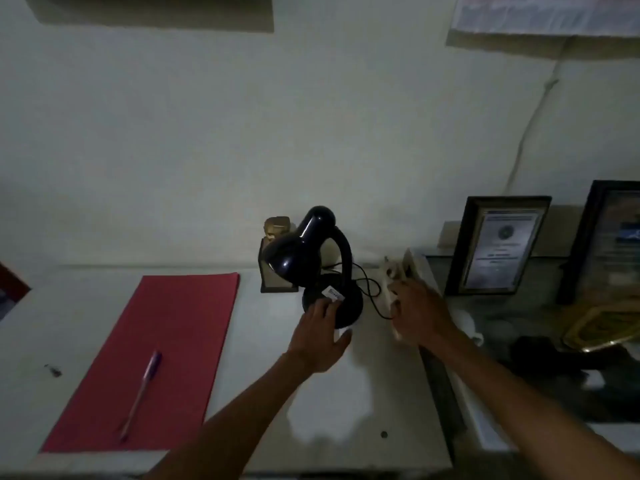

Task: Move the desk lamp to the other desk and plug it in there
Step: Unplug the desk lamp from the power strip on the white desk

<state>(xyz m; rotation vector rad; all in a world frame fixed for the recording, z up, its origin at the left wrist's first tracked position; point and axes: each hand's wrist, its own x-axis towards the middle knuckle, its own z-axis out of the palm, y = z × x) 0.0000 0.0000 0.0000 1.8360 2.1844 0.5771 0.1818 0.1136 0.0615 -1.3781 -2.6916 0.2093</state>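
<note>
A black desk lamp [313, 252] with a bent neck and round base stands on the white desk [311, 410], near its back right. Its thin black cord [370, 289] loops to the right towards a white power strip [393, 275] lying along the desk's right edge. My left hand [320, 336] rests with spread fingers on the front of the lamp's base. My right hand [417, 311] lies over the near part of the power strip where the cord ends; its fingers are curled, and the plug is hidden beneath them.
A red folder [156, 355] with a purple pen [142, 393] lies on the left of the desk. A small brown trophy [275, 258] stands behind the lamp. To the right, a lower surface holds framed certificates [497, 245] and dark clutter. A wall rises behind.
</note>
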